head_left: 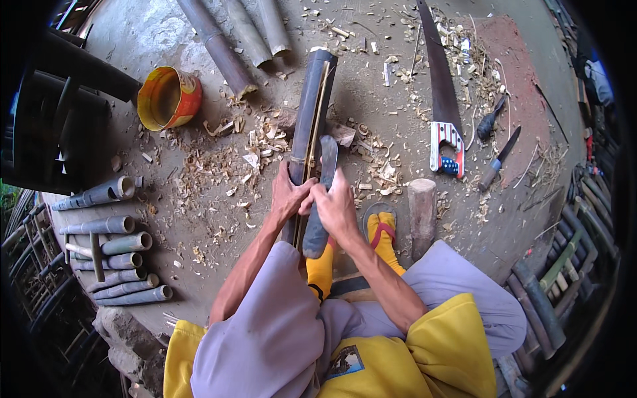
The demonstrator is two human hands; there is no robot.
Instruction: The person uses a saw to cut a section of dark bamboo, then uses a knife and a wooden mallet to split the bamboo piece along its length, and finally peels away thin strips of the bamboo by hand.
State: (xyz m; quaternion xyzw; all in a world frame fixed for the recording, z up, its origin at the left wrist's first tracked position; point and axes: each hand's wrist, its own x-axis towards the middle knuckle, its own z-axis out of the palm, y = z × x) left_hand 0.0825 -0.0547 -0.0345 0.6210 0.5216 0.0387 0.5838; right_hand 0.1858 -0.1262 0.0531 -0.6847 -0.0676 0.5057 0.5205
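A dark bamboo tube [308, 99] slants away from between my knees, its far end raised on a wooden block [343, 134]. A long pale slit runs down its right side. My left hand [290, 194] is wrapped round the tube's near half. In my right hand [334, 207] is a knife [328, 156], its broad blade pointing away beside the slit and its thick dark handle reaching back toward my knee. Both hands touch each other at the thumbs. The near end of the tube is partly hidden by my leg.
Pale shavings [265, 142] litter the floor. Left are an orange-yellow bucket [189, 99] and several cut bamboo pieces [109, 245]; more tubes [215, 50] lie ahead. At right are a handsaw [443, 86], a second knife [501, 159] and an upright wooden stump [422, 212].
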